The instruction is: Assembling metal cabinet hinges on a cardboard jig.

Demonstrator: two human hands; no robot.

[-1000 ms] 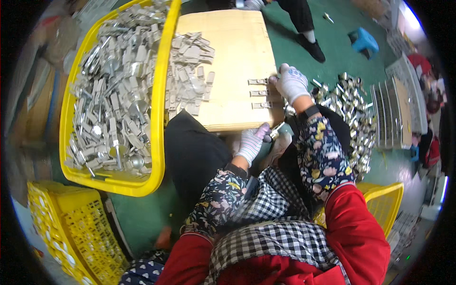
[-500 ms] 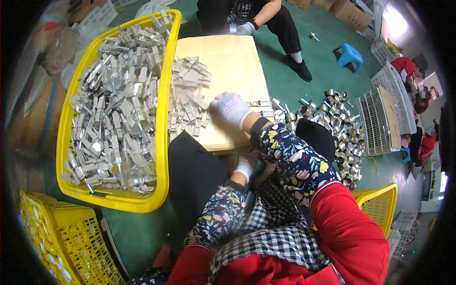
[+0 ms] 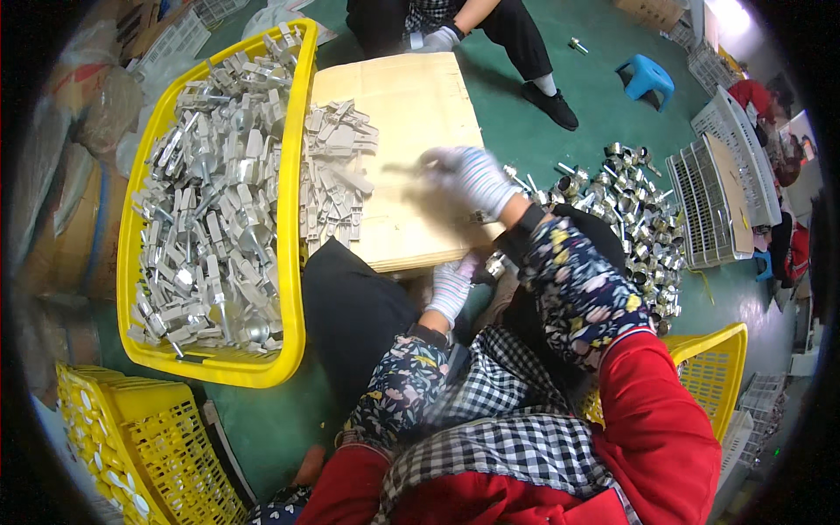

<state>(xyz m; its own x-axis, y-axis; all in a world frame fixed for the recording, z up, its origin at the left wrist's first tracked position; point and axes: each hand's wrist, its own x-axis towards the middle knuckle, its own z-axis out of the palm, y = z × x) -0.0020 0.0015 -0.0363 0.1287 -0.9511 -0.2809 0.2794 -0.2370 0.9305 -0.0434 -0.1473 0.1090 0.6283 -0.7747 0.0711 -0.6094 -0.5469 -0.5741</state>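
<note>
Board (image 3: 429, 96): bare wood, smooth, matt. Clips (image 3: 337, 188) along its left edge: plastic, matt. Tub (image 3: 291, 219) beside that edge: moulded plastic, smooth, glossy at the rim. Its contents (image 3: 201, 201): matt plastic mixed with shiny metal. Right hand (image 3: 477, 175) and left hand (image 3: 449, 290): gloved in cloth, which looks knitted and matt from where I stand. Sleeves (image 3: 595, 271) and apron (image 3: 499, 446): soft cloth, matt. Parts (image 3: 643, 210) beyond the board's right edge: metal, glossy. Floor (image 3: 595, 87): smooth, faint sheen. Stool (image 3: 647, 74): smooth plastic.
</note>
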